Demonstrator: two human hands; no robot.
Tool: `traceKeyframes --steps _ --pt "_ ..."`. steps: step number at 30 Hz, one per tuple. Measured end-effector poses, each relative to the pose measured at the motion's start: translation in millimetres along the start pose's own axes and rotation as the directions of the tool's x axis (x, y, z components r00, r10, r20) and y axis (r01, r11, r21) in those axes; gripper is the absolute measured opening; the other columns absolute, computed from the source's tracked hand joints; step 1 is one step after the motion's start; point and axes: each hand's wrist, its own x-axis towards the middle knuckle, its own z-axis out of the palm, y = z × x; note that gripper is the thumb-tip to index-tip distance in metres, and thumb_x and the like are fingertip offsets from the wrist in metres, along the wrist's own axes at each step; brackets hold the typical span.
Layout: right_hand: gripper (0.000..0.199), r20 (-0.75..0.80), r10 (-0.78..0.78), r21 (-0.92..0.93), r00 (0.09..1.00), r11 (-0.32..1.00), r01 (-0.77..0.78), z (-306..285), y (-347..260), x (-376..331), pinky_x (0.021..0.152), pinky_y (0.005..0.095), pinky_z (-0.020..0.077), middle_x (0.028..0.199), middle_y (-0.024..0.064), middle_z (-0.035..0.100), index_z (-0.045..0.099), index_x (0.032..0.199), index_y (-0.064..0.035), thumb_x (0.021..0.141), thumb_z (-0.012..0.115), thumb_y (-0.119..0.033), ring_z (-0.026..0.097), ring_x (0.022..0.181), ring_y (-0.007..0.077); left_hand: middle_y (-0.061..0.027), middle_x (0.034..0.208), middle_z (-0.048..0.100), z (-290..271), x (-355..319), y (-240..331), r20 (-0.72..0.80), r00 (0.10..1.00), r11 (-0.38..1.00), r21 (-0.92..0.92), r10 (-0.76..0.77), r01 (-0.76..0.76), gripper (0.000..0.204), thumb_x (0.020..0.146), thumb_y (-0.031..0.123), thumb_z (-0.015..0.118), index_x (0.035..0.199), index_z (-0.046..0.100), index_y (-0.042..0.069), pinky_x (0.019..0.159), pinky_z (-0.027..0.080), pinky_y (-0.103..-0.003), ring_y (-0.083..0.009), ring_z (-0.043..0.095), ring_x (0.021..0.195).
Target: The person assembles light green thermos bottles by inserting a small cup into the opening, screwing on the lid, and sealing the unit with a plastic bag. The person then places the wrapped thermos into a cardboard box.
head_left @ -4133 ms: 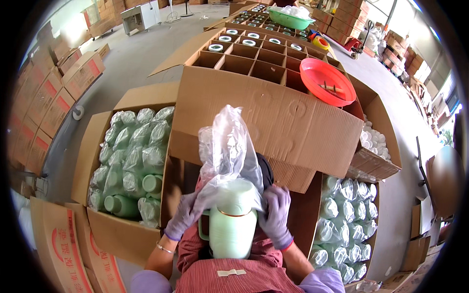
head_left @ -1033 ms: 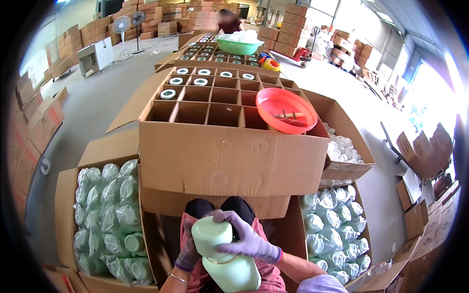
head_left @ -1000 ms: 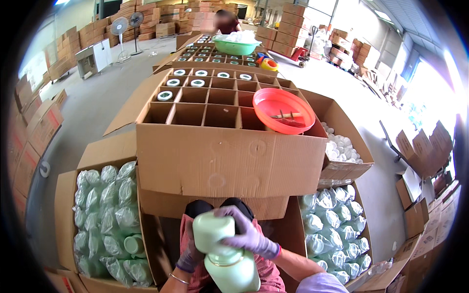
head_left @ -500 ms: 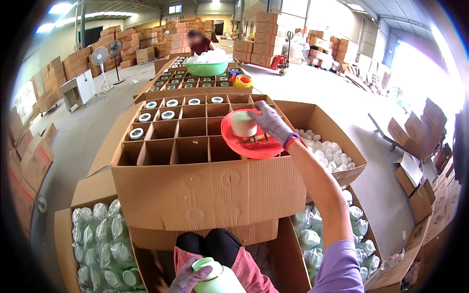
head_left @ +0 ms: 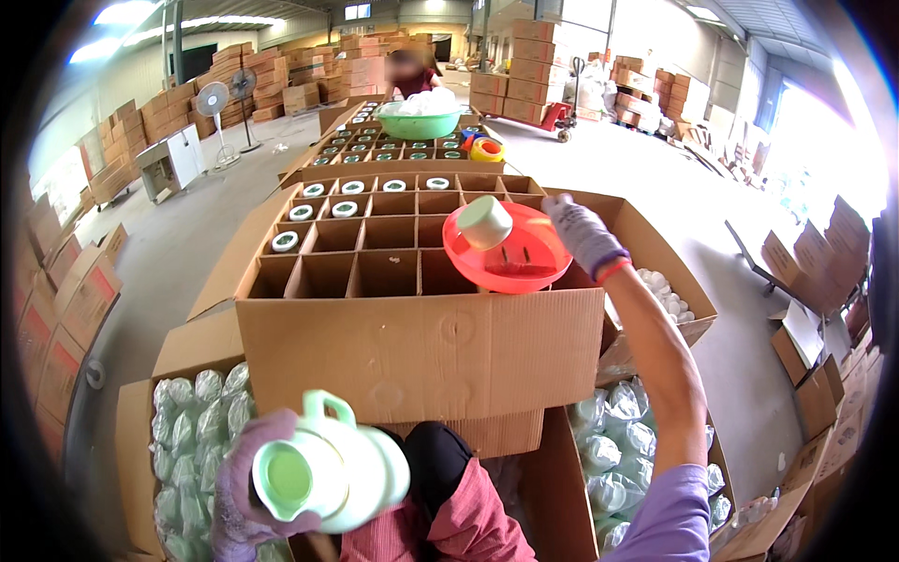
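Note:
In my gloved left hand point(head_left: 248, 487) is a pale green jug point(head_left: 361, 468), tipped so its spouted mouth faces me and its loop handle points up. My fingers wrap round it near the mouth. My gloved right hand point(head_left: 588, 236) is at the right rim of a red basin point(head_left: 510, 276), its fingers partly stretched out and nothing visible in them. Inside the basin a pale green cup-shaped piece point(head_left: 485, 223) leans on its side, beside a red-handled tool point(head_left: 520, 268). The basin rests on the divided carton point(head_left: 421, 347).
White-topped containers point(head_left: 345, 208) stand in some of the carton's cells. A box point(head_left: 655, 239) of small white caps adjoins on the right. Bagged green items fill cartons at lower left point(head_left: 201, 440) and lower right point(head_left: 613, 450). A green basin point(head_left: 419, 122) and a person point(head_left: 412, 80) are farther off.
My left hand has raised the jug and turned its mouth toward me. My right hand has let go of the cup-shaped piece and moved right; that piece now lies tilted.

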Motion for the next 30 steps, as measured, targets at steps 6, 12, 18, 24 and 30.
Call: traceKeyframes --steps 6,12,18,24,30 --pt "0.04 0.07 0.027 0.932 0.997 0.356 -0.075 -99.2 -81.8 -122.0 0.066 0.0331 0.0523 0.096 0.0219 0.069 0.058 0.131 -0.0025 0.093 0.064 -0.013 0.064 0.07 0.0208 -0.015 0.127 0.054 48.4 1.4 -48.5 -0.106 0.958 0.819 0.549 0.267 -0.168 0.078 0.06 0.031 0.091 0.124 0.055 0.004 0.105 0.042 -0.05 -0.0365 0.049 0.123" --pt "0.022 -0.083 -0.315 0.99 0.945 0.079 0.114 -122.1 -179.8 -225.2 0.066 0.0413 0.0513 0.087 0.0151 0.058 0.061 0.113 -0.0058 0.091 0.061 -0.008 0.063 0.075 0.0361 -0.01 0.128 0.052 100.7 -8.8 -60.7 0.007 0.97 0.707 0.683 0.245 -0.183 0.084 0.051 0.024 0.089 0.126 0.055 0.008 0.11 0.031 -0.059 -0.0339 0.047 0.124" --pt "0.033 -0.038 -0.452 0.852 0.891 0.451 0.265 -116.1 -195.2 -230.1 0.054 0.0389 0.0506 0.08 0.0099 0.054 0.057 0.126 -0.0109 0.094 0.059 -0.016 0.062 0.064 0.0276 -0.0094 0.128 0.052 109.0 -6.9 -73.0 0.007 0.976 0.662 0.734 0.219 -0.154 0.086 0.05 0.025 0.088 0.127 0.053 0.008 0.11 0.029 -0.06 -0.0332 0.046 0.125" --pt "0.036 -0.2 -0.467 0.587 0.861 0.647 0.487 -107.1 -207.2 -215.4 0.056 0.0367 0.0555 0.083 0.0073 0.058 0.058 0.122 -0.0119 0.087 0.06 -0.018 0.065 0.07 0.0226 -0.0104 0.125 0.052 117.4 -5.9 -78.5 0.025 0.987 0.647 0.753 0.156 -0.122 0.082 0.055 0.027 0.086 0.127 0.053 0.004 0.11 0.031 -0.056 -0.0311 0.047 0.122" --pt "0.035 -0.206 -0.51 0.401 0.835 0.734 0.547 -101.5 -222.0 -214.9 0.055 0.0374 0.0548 0.082 0.0095 0.058 0.057 0.118 -0.0046 0.088 0.059 -0.021 0.063 0.069 0.0231 -0.0113 0.123 0.053 117.7 -11.4 -88.0 0.034 0.982 0.629 0.764 0.184 -0.144 0.077 0.06 0.03 0.083 0.126 0.054 0.002 0.111 0.032 -0.054 -0.0302 0.048 0.119"
